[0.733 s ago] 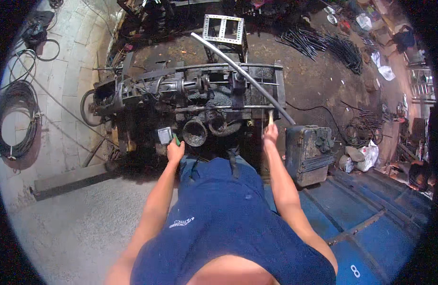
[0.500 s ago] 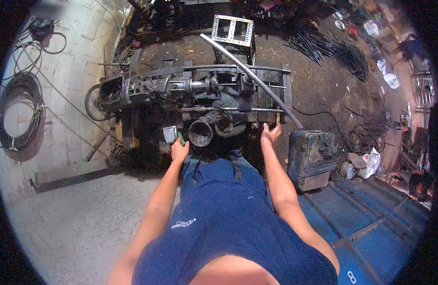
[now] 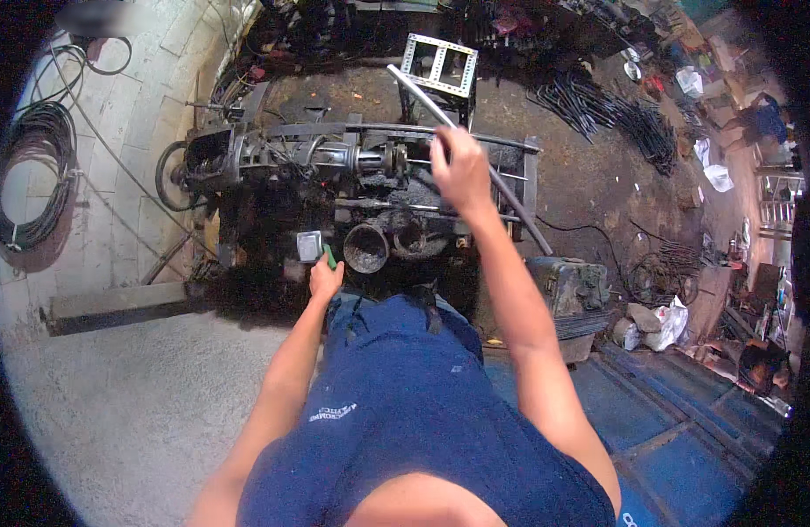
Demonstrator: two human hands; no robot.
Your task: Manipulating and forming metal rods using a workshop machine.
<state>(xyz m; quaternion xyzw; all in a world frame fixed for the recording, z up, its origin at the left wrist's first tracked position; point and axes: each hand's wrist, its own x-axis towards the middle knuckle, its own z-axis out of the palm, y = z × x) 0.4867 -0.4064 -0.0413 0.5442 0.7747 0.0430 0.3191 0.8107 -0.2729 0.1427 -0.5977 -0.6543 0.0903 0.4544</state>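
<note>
My left hand (image 3: 326,281) grips the green handle of a hand tool (image 3: 330,256) with a square, pale grey head, held beside the near side of a dark, greasy machine (image 3: 317,162). My right hand (image 3: 463,171) is over the machine's right part, fingers curled and slightly blurred. Whatever is in them is hidden. Behind that hand runs a long metal pipe (image 3: 423,98), slanting across the machine from far left to near right; whether the hand touches it I cannot tell. Two round, blackened openings face up near me, one a wide cylinder mouth (image 3: 367,248).
A perforated metal frame (image 3: 439,66) stands behind the machine. To the right are a dark boxy canister (image 3: 572,294), white plastic bags (image 3: 667,323) and a heap of black rods (image 3: 589,110). Coiled cable (image 3: 36,176) rests by the left wall; a beam (image 3: 115,303) is on the floor.
My right hand has risen from the machine's near right corner and moved forward and left, over the pipe. My left hand keeps its hold on the green-handled tool. The whole view has shifted slightly.
</note>
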